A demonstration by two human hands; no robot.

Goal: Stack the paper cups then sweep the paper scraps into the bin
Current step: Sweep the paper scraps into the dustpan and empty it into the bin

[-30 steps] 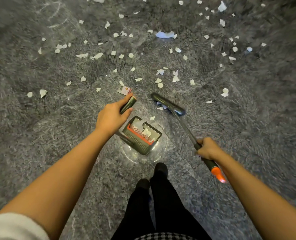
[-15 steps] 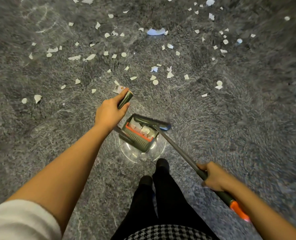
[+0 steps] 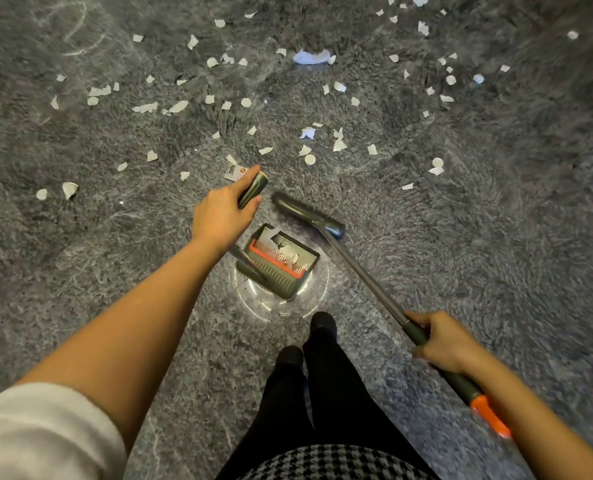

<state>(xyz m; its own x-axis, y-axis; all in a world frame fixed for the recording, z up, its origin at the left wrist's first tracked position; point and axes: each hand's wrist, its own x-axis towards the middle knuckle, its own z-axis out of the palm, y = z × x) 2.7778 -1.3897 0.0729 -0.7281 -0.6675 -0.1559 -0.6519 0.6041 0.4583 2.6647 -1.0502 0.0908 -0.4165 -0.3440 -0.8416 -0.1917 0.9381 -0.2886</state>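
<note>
Just the head view here. The dustpan handle was gripped by the left hand, probably so the dustpan could be held steady at dead centre, with a few bits already caught inside. The broom pole was wrapped by the right hand at 4 o'clock. The broom head was set just at 1 o'clock of the pan, likely for another pull. Most paper scraps were left scattered on the carpet from 10 to 2 o'clock.

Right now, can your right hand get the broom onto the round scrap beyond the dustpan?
Probably yes. The right hand grips the broom, whose head is just short of the round scrap, with only bare carpet between. The dustpan sits nearer you, out of the way.
</note>
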